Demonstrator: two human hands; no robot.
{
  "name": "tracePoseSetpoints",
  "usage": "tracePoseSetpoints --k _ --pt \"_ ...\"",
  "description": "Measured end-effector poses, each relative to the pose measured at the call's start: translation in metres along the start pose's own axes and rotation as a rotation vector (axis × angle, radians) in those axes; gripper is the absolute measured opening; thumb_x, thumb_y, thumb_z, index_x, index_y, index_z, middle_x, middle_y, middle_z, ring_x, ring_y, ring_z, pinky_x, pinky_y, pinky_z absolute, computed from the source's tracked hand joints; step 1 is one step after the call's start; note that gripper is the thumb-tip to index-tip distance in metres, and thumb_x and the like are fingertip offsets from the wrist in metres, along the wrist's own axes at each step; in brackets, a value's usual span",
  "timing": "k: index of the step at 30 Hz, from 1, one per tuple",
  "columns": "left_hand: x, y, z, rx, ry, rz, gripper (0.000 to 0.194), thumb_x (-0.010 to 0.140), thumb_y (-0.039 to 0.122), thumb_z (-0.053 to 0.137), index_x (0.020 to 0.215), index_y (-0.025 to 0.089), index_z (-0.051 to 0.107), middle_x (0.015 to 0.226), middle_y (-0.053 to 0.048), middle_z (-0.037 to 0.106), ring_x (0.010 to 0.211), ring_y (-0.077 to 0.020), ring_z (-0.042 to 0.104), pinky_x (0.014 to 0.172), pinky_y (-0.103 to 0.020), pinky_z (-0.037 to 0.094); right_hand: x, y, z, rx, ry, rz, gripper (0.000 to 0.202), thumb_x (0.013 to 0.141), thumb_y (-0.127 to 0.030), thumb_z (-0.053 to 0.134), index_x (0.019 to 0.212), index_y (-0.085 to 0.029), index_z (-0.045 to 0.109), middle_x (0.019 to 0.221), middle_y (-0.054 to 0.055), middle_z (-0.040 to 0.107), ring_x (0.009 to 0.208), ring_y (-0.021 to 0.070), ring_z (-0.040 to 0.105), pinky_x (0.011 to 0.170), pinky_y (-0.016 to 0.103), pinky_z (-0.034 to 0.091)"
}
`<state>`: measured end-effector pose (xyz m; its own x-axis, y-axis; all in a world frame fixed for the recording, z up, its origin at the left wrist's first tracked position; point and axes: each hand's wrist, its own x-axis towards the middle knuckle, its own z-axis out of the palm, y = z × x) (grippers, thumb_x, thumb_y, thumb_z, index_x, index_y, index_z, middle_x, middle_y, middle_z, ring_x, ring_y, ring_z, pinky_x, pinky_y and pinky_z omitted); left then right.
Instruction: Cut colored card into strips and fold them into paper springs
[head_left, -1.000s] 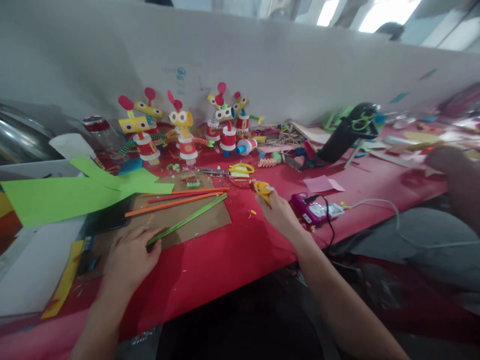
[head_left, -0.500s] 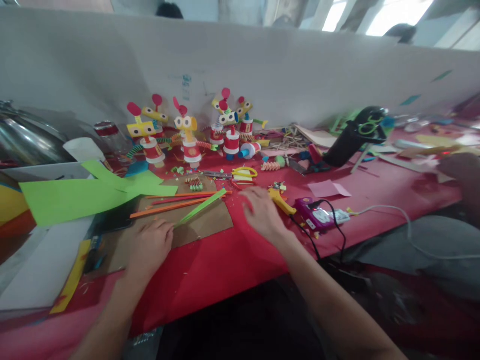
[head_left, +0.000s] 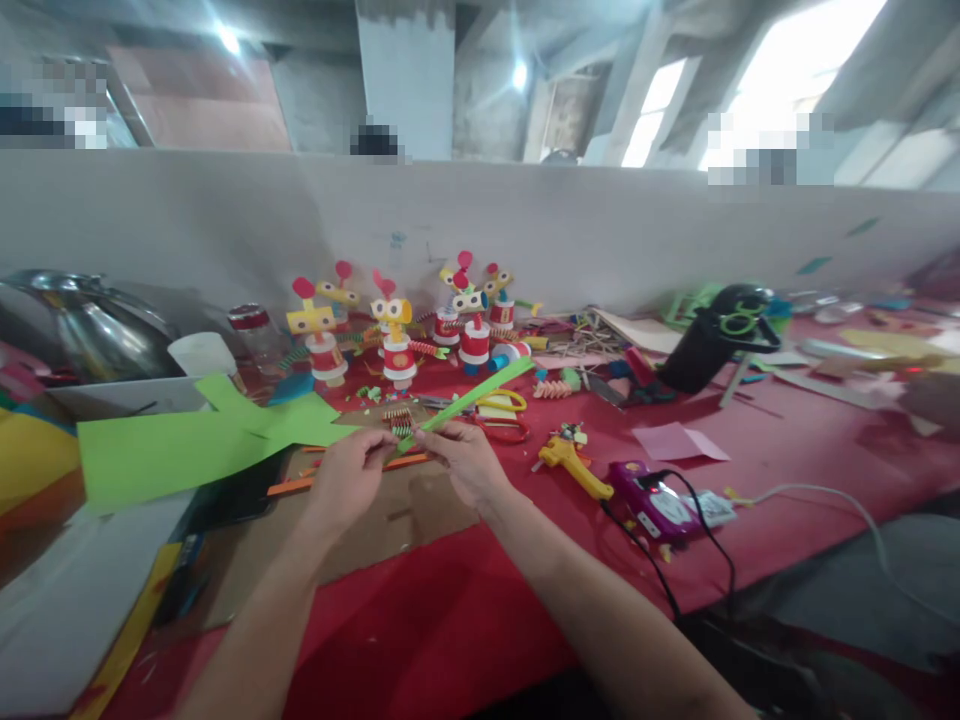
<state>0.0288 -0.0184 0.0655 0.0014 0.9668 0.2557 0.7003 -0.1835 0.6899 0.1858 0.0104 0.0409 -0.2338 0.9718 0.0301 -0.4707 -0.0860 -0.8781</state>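
A bright green paper strip [head_left: 480, 398] slants up to the right, held above the cardboard sheet [head_left: 420, 520]. My left hand [head_left: 352, 478] pinches its lower end. Close beside it, the fingers of my right hand [head_left: 466, 462] close on the same strip a little farther along. Orange paper strips [head_left: 291, 488] lie on the cardboard, partly covered by my left hand. Just behind my fingertips sits a folded paper spring [head_left: 399, 422]. Yellow-handled scissors [head_left: 504, 402] and a red-handled tool [head_left: 510, 430] rest beyond my right hand.
Several paper-cup figures [head_left: 397, 345] stand along the back. A yellow glue gun [head_left: 574, 468] and a purple power strip [head_left: 652, 500] with cables lie to the right. Green paper sheets [head_left: 165, 450] and a steel kettle [head_left: 90, 325] are at left. A black container [head_left: 709, 345] stands back right.
My right hand has moved left from near the glue gun to the green strip and closed on it. The strip is now raised in both hands. The view has tilted upward.
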Motion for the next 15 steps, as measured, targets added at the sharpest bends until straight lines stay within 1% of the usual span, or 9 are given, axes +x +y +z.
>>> tracePoseSetpoints --k 2,4,6,8,10,12,15 --pt "0.000 -0.012 0.005 -0.013 -0.034 0.009 0.025 0.082 0.035 0.048 0.084 0.022 0.070 0.088 -0.003 0.074 0.082 -0.0206 0.064 0.076 -0.032 0.047 0.000 0.003 -0.007 -0.024 0.056 0.024 0.025 0.054 -0.037 0.086 0.063 -0.017 0.073 0.063 0.000 0.067 0.063 0.0117 0.057 0.066 0.025 0.047" --pt "-0.002 -0.023 0.008 -0.003 -0.056 0.003 0.026 0.083 0.036 0.047 0.084 0.022 0.069 0.087 -0.003 0.073 0.082 -0.0206 0.064 0.076 -0.032 0.047 0.000 0.005 -0.013 -0.034 0.082 0.054 0.027 0.053 -0.038 0.086 0.062 -0.016 0.073 0.060 0.000 0.065 0.060 0.0108 0.056 0.063 0.025 0.046" --pt "-0.004 -0.031 0.005 0.019 -0.080 -0.008 0.026 0.083 0.036 0.046 0.085 0.023 0.069 0.087 -0.002 0.073 0.082 -0.0206 0.064 0.076 -0.032 0.047 0.000 0.005 -0.017 -0.019 0.105 0.070 0.027 0.051 -0.037 0.087 0.064 -0.016 0.074 0.061 0.000 0.065 0.060 0.0103 0.055 0.062 0.024 0.046" --pt "-0.004 -0.036 -0.001 0.030 -0.100 -0.015 0.025 0.082 0.034 0.046 0.087 0.023 0.069 0.088 -0.002 0.073 0.082 -0.0206 0.064 0.077 -0.033 0.047 0.002 0.003 -0.019 0.001 0.134 0.068 0.026 0.051 -0.036 0.087 0.064 -0.017 0.074 0.063 0.000 0.065 0.060 0.0101 0.055 0.062 0.024 0.045" --pt "-0.003 -0.040 -0.009 0.051 -0.094 -0.023 0.024 0.081 0.033 0.047 0.085 0.023 0.069 0.089 -0.002 0.074 0.083 -0.0211 0.065 0.079 -0.033 0.048 0.004 0.000 -0.021 0.005 0.152 0.044 0.023 0.053 -0.034 0.086 0.062 -0.018 0.073 0.061 -0.001 0.064 0.060 0.0098 0.054 0.062 0.024 0.044" --pt "-0.003 -0.040 -0.014 0.092 -0.076 0.004 0.023 0.081 0.031 0.048 0.085 0.023 0.069 0.092 -0.003 0.074 0.088 -0.0222 0.066 0.082 -0.035 0.048 0.004 -0.001 -0.021 0.001 0.156 0.012 0.021 0.055 -0.033 0.085 0.062 -0.018 0.073 0.060 -0.001 0.063 0.059 0.0095 0.053 0.062 0.025 0.043" --pt "-0.005 -0.032 -0.010 0.149 -0.005 0.120 0.029 0.082 0.032 0.050 0.101 0.023 0.069 0.107 -0.005 0.072 0.103 -0.0247 0.063 0.091 -0.039 0.046 0.001 0.003 -0.015 0.009 0.167 -0.018 0.018 0.057 -0.033 0.083 0.062 -0.019 0.072 0.059 -0.002 0.062 0.059 0.0098 0.053 0.063 0.025 0.043"
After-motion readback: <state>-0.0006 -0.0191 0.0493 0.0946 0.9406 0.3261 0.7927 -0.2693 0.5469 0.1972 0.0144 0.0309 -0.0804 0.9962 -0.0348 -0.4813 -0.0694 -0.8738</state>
